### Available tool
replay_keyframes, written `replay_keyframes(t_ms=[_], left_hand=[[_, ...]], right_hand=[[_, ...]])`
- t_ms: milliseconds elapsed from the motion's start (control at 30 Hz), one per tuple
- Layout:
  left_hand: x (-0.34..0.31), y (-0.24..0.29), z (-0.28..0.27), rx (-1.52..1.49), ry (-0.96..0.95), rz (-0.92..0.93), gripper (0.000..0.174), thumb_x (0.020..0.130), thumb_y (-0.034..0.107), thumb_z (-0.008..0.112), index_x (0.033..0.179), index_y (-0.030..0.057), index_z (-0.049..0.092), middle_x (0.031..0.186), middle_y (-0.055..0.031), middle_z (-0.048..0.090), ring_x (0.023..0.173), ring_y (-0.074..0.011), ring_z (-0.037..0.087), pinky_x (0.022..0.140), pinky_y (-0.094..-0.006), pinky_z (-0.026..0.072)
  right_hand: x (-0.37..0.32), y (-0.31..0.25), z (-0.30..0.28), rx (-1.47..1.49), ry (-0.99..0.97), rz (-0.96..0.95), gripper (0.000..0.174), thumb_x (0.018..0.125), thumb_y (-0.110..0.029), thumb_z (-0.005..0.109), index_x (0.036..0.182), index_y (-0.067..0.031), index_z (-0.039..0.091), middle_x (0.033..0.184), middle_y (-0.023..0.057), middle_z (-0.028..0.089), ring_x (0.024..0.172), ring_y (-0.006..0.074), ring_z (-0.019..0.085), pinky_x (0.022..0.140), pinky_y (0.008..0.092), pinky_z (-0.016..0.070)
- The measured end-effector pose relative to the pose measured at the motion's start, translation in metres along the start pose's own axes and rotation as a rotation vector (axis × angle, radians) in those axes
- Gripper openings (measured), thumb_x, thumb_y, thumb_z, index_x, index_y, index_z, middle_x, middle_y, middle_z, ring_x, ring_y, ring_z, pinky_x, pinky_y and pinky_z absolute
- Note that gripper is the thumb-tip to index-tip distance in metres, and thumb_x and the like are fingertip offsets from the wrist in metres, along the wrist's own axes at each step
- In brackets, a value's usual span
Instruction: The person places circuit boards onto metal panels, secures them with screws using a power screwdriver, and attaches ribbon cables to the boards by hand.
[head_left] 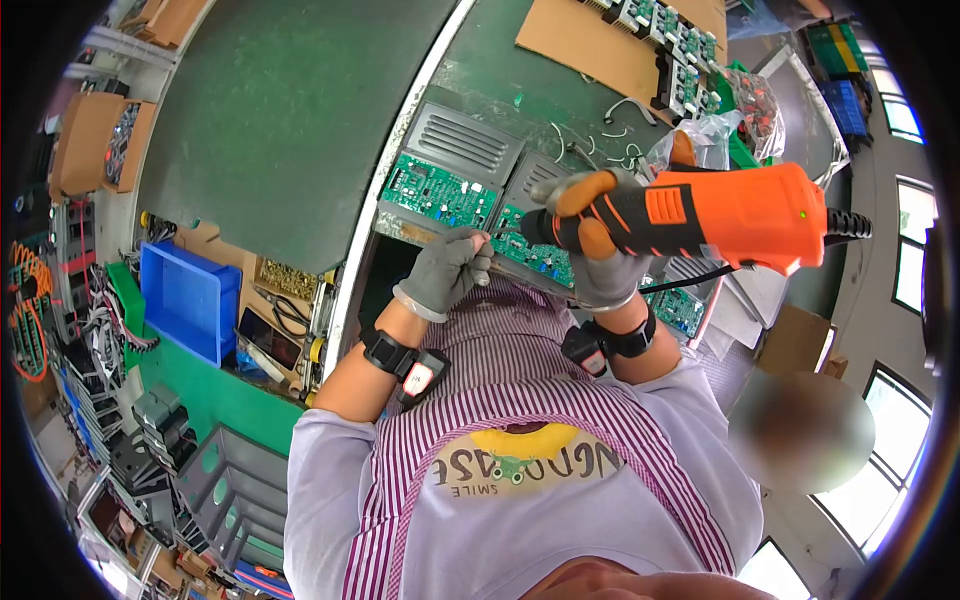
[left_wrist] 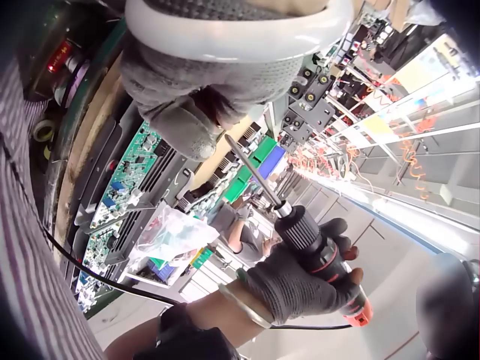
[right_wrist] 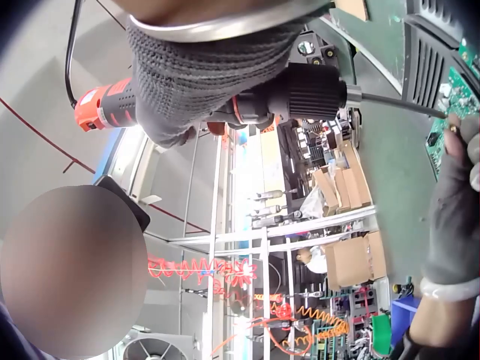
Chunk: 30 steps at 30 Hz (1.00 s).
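Observation:
My gloved right hand (head_left: 605,265) grips an orange and black power screwdriver (head_left: 750,215), held sideways over the boards. Its long metal bit (right_wrist: 401,103) reaches to the fingertips of my left hand (right_wrist: 454,217). Thumb and finger there pinch a small brass-coloured screw (right_wrist: 453,129) at the bit's tip. In the head view my left hand (head_left: 445,270) is at the near edge of a green circuit board (head_left: 435,192) in a grey slotted metal housing (head_left: 465,142). A second green board (head_left: 545,255) lies partly beneath the driver.
Short white cables (head_left: 575,140) and a clear plastic bag (head_left: 705,140) lie beyond the housings. More boards stand on cardboard (head_left: 565,45) at the back. On the left are a blue bin (head_left: 190,300), black-handled scissors (head_left: 290,318) and a tray of small brass-coloured parts (head_left: 287,278).

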<state>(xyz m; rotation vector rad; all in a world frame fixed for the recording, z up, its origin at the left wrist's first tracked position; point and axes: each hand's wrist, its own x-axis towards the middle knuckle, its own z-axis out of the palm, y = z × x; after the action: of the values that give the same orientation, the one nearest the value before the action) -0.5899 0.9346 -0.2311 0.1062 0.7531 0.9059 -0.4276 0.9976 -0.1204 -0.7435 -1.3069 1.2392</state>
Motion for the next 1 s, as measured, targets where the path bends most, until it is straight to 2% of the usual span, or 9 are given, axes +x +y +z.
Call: replay_keyframes(t_ms=[100,200,300,500,600,667,767,867,1000], left_hand=[[-0.001,-0.001,0.004,0.019,0.003,0.010,0.017,0.089,0.015,0.047,0.095,0.0002,0.050,0.074,-0.0041,0.056,0.058,-0.0113,0.054,0.053,-0.0231,0.0461],[-0.002,-0.002,0.006,0.038,-0.010,0.007,0.017,0.090,0.015,0.045,0.095,-0.0002,0.050,0.075,-0.0047,0.057,0.057,-0.0111,0.054,0.053,-0.0233,0.0471],[-0.003,-0.003,0.008,0.022,-0.025,0.002,0.017,0.091,0.013,0.043,0.094,-0.0016,0.050,0.075,-0.0060,0.056,0.056,-0.0120,0.054,0.052,-0.0234,0.0484],[-0.002,-0.010,0.002,-0.016,-0.084,-0.053,0.019,0.091,0.017,0.042,0.092,0.0005,0.051,0.071,-0.0042,0.055,0.055,-0.0109,0.053,0.046,-0.0226,0.0444],[-0.007,-0.004,-0.010,0.075,-0.029,-0.141,0.018,0.091,0.017,0.042,0.094,0.0013,0.051,0.071,-0.0036,0.054,0.055,-0.0110,0.053,0.045,-0.0227,0.0437],[-0.004,-0.009,-0.032,0.052,0.051,-0.236,0.017,0.090,0.015,0.043,0.096,0.0012,0.051,0.072,-0.0042,0.053,0.056,-0.0119,0.053,0.046,-0.0234,0.0459],[-0.011,-0.019,-0.020,0.162,0.200,-0.128,0.017,0.088,0.013,0.045,0.097,-0.0015,0.048,0.076,-0.0084,0.053,0.057,-0.0162,0.055,0.051,-0.0277,0.0521],[-0.004,-0.022,-0.024,0.042,0.167,-0.125,0.017,0.086,0.002,0.040,0.101,-0.0050,0.044,0.085,-0.0127,0.055,0.065,-0.0219,0.059,0.063,-0.0314,0.0560],[0.000,-0.022,-0.031,-0.074,0.071,-0.141,0.018,0.085,0.001,0.042,0.102,-0.0057,0.044,0.089,-0.0148,0.056,0.075,-0.0242,0.060,0.067,-0.0325,0.0556]], right_hand=[[-0.011,-0.005,-0.003,-0.056,-0.019,0.028,0.038,0.075,-0.027,0.068,0.097,-0.0010,0.049,0.080,0.0127,0.057,0.080,0.0278,0.059,0.076,0.0460,0.0491],[-0.014,-0.006,0.001,-0.016,0.018,0.033,0.036,0.074,-0.026,0.068,0.094,-0.0011,0.050,0.079,0.0119,0.057,0.078,0.0261,0.059,0.077,0.0453,0.0484],[-0.015,-0.006,-0.002,0.110,-0.066,0.034,0.030,0.072,-0.014,0.067,0.094,0.0009,0.052,0.086,0.0098,0.062,0.078,0.0148,0.059,0.070,0.0263,0.0484],[-0.016,-0.007,0.003,0.112,-0.014,0.021,0.027,0.069,-0.008,0.067,0.092,-0.0004,0.055,0.081,0.0091,0.063,0.073,0.0142,0.059,0.068,0.0260,0.0483],[-0.022,0.005,0.000,-0.250,0.075,0.018,0.018,0.067,-0.003,0.064,0.083,-0.0005,0.058,0.079,0.0075,0.063,0.070,0.0141,0.059,0.066,0.0252,0.0479],[-0.017,0.002,0.008,-0.184,0.073,0.093,0.011,0.064,-0.001,0.061,0.075,-0.0027,0.060,0.077,0.0052,0.063,0.068,0.0142,0.060,0.065,0.0247,0.0477],[-0.016,0.008,0.011,-0.288,0.038,0.097,0.013,0.064,-0.001,0.061,0.076,-0.0050,0.062,0.073,0.0037,0.062,0.066,0.0140,0.059,0.062,0.0246,0.0475],[-0.017,0.011,0.014,-0.347,0.027,0.090,0.012,0.064,-0.002,0.062,0.076,-0.0048,0.062,0.073,0.0036,0.061,0.066,0.0136,0.059,0.062,0.0250,0.0473],[-0.018,0.014,0.012,-0.448,-0.083,0.056,0.016,0.063,-0.004,0.065,0.078,-0.0047,0.061,0.074,0.0032,0.060,0.066,0.0148,0.057,0.063,0.0258,0.0468]])
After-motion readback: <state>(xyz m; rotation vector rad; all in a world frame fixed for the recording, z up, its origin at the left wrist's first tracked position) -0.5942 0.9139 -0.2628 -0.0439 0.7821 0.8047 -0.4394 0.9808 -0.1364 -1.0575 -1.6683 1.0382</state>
